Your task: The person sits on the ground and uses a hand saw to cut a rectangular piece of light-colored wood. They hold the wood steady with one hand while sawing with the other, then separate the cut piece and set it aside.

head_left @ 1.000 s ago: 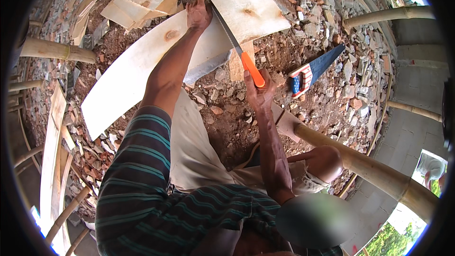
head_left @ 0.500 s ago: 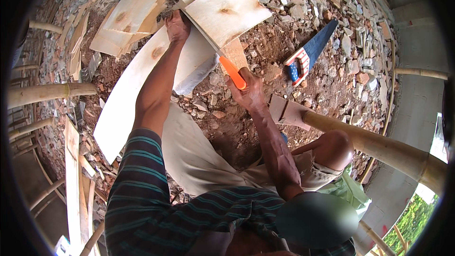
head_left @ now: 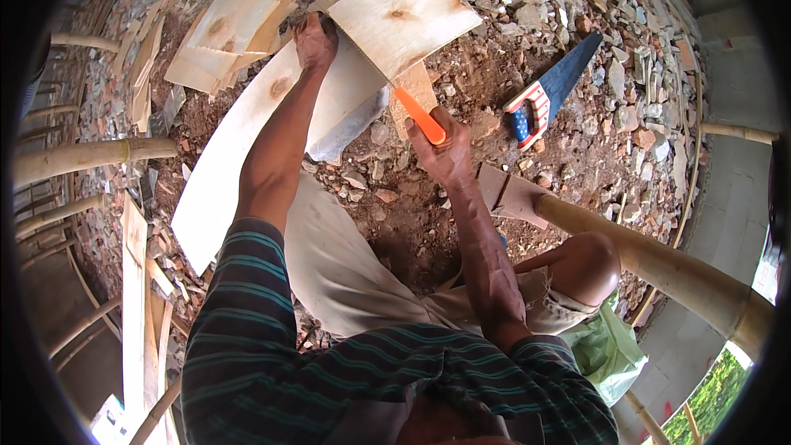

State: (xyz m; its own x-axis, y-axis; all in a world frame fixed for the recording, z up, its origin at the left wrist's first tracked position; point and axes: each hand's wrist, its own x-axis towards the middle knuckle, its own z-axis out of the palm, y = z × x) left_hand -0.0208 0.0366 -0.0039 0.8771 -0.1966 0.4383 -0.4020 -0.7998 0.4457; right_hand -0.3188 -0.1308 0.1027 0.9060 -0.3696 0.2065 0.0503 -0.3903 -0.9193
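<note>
My right hand (head_left: 445, 148) is closed round the orange handle of a narrow-bladed saw (head_left: 420, 118). Its thin blade runs away from me, along the near left edge of a pale square plywood piece (head_left: 404, 16), and is mostly hidden there. A long plywood sheet (head_left: 239, 136) with a curved outer edge slants from the far middle toward my left knee. On its far end my left hand (head_left: 315, 43) bears down, fingers curled at the sheet's edge and partly hidden. Beneath the square piece, a narrow tan board (head_left: 416, 95) shows.
A second handsaw (head_left: 554, 86) with a patterned handle lies on the rubble at right. Several plywood offcuts (head_left: 231, 29) are piled at far left. Bamboo poles (head_left: 651, 247) reach in from both sides. A green plastic bag (head_left: 606, 346) sits by my right knee.
My right hand has drawn the saw slightly toward me and to the right, so less blade shows. My left hand stays on the sheet. The whole view has shifted a little.
</note>
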